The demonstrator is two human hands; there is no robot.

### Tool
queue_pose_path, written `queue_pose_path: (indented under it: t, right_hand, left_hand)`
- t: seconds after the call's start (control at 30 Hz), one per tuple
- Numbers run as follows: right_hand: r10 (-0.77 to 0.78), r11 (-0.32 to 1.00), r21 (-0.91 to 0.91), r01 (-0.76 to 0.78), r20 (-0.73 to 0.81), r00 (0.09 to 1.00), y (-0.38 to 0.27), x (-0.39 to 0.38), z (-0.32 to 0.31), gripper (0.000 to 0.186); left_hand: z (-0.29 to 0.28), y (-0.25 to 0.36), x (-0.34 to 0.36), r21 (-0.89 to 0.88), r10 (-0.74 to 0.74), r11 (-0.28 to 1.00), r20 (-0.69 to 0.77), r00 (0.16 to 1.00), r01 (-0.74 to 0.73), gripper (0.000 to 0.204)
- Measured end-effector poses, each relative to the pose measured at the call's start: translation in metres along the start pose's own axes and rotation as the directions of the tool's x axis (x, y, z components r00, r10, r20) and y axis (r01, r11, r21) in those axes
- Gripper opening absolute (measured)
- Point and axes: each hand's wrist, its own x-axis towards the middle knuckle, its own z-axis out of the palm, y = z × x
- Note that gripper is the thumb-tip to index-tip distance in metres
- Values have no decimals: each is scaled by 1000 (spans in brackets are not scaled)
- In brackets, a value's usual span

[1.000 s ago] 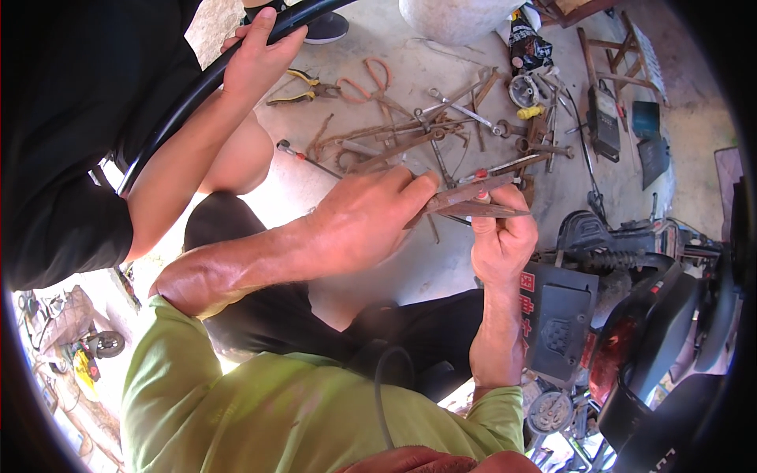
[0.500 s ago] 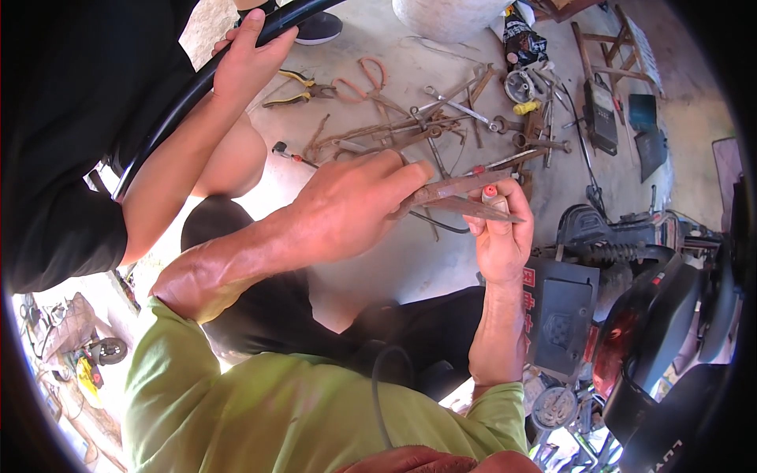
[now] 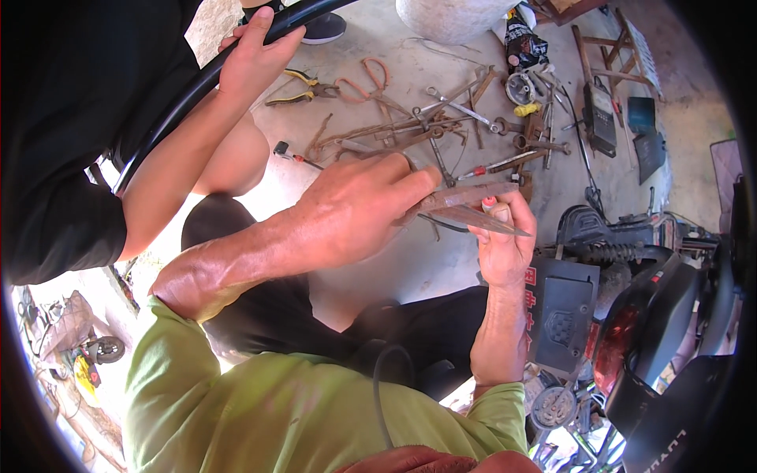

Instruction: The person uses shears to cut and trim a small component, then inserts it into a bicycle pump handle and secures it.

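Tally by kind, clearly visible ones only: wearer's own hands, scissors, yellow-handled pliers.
Own hands: 2, left hand and right hand
Scissors: 2, rusty scissors in the left hand, orange-handled scissors on the floor
Yellow-handled pliers: 1, on the floor
Total: 5

Left grip (image 3: 359,206) curled, right grip (image 3: 505,243) pinched

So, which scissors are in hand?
The rusty scissors, in the left hand, blades apart; the orange-handled pair lies on the floor near the yellow-handled pliers.
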Motion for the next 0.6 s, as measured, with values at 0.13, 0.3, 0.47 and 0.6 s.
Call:
queue_pose_path:
  t: [0.13,0.3,0.47,0.6]
  right_hand:
    - [-45,995,-88,50,56,997,0,-2,-5,28]
    - [-29,977,-208,54,120,992,11,1,8,27]
    - [-25,998,-56,32,121,992,11,3,-1,29]
    - [-23,1000,-6,24,82,996,9,4,-3,33]
  left_hand:
    - [-1,3,-2,-37,-6,999,28,1000,7,48]
    - [2,8,-3,-19,3,1000,62,998,-2,48]
    - [-5,-1,1,-139,1,990,21,1000,2,52]
    - [-7,-3,0,-83,-35,996,29,999,38,54]
